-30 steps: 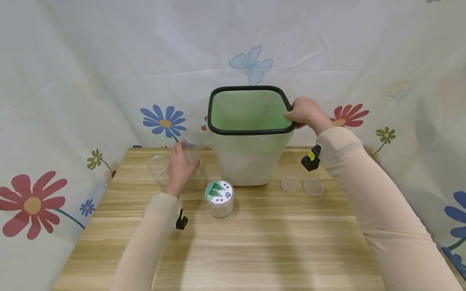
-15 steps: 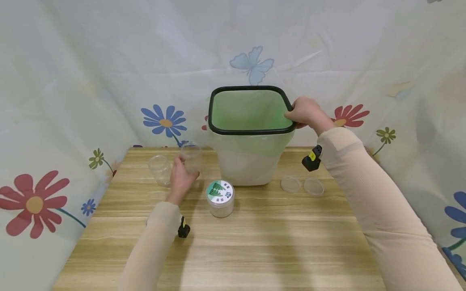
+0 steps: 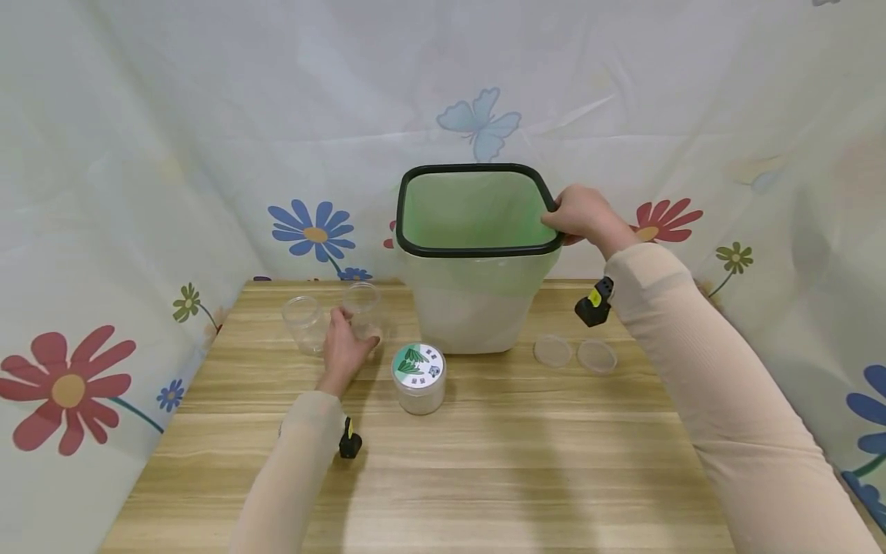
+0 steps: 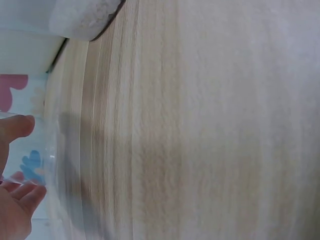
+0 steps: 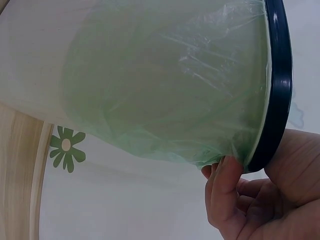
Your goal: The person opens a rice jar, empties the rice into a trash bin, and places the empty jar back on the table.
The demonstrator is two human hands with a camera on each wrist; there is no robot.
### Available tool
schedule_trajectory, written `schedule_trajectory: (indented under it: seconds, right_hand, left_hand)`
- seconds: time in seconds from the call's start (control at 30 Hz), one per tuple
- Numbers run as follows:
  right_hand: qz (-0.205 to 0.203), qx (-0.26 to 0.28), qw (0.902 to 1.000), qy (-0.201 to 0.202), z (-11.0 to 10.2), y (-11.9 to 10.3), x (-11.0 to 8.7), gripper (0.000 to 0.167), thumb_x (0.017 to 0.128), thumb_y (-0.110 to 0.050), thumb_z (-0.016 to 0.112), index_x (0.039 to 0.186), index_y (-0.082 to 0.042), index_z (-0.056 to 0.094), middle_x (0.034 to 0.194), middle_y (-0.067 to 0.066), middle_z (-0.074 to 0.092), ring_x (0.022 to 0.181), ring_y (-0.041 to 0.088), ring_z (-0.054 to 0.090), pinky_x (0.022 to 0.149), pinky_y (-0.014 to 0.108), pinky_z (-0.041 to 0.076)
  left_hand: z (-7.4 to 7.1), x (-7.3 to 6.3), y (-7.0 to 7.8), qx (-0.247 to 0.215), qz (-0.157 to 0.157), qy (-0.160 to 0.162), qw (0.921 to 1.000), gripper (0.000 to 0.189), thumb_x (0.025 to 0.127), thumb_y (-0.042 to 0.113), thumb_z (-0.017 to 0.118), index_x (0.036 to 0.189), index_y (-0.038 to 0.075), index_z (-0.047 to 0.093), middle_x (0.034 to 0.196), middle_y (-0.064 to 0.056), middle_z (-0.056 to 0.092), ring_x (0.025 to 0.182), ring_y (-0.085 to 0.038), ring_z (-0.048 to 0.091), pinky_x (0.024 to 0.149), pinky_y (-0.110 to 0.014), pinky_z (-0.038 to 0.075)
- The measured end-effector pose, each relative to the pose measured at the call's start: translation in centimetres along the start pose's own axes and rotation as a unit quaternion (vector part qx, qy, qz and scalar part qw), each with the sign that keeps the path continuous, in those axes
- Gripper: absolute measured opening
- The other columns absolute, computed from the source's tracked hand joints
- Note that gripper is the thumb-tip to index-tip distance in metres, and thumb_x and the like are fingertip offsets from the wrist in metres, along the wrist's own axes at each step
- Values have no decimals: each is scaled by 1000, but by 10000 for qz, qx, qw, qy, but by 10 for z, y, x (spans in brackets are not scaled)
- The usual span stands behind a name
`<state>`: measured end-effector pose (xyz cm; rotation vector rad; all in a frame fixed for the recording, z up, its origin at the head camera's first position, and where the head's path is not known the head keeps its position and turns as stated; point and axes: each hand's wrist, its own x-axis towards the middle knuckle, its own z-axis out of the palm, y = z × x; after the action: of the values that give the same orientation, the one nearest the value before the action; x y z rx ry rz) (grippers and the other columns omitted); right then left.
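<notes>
My left hand [image 3: 346,350] holds a clear plastic jar [image 3: 363,298] upright at the back left of the table. In the left wrist view the thumb and fingers [image 4: 31,199] lie on either side of that jar [image 4: 45,150], its base right at the wood. With my right hand [image 3: 584,215] I grip the black rim of a white trash bin [image 3: 471,312] at its right corner. A thin green bag [image 5: 150,100] lines the bin and folds down over its outside. In the right wrist view, my curled fingers [image 5: 225,195] reach under the rim, at the bag's edge.
A second clear jar [image 3: 302,327] stands left of my left hand. In front of the bin is a jar with a green and white printed lid [image 3: 418,365]. Two clear round lids [image 3: 552,350] lie right of the bin. A flowered curtain [image 3: 311,115] surrounds the table.
My left hand has lowered the clear jar from beside the bin down toward the table. The right hand has stayed on the rim, and the bin has not moved.
</notes>
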<state>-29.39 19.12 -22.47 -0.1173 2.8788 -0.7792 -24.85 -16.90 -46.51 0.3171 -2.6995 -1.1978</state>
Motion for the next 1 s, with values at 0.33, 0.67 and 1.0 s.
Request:
schedule_trajectory:
  seconds: [0.33,0.67,1.0]
  right_hand:
    - [-30,9,10000,-2,2,-1,-1,24,86,-17,49,87,6,57,70,7,56,50,11,59,54,25,54]
    - [-26,54,10000,10,1,1,2,23,85,-16,48,86,6,56,71,8,56,49,10,58,53,25,54]
    - [-61,192,9998,82,3,1,3,30,86,-16,48,98,10,58,81,13,59,50,9,60,55,26,55]
  left_hand:
    - [1,-1,-2,41,-132,51,9999,72,69,15,78,124,3,31,122,-23,50,108,-41,51,92,-50,44]
    - [1,3,-3,-19,-219,-137,9997,90,72,15,77,139,4,18,139,-21,39,121,-41,43,101,-53,35]
    - [-1,3,-6,-95,-280,-217,9993,98,72,19,77,143,3,12,143,-21,32,127,-40,36,106,-50,30]
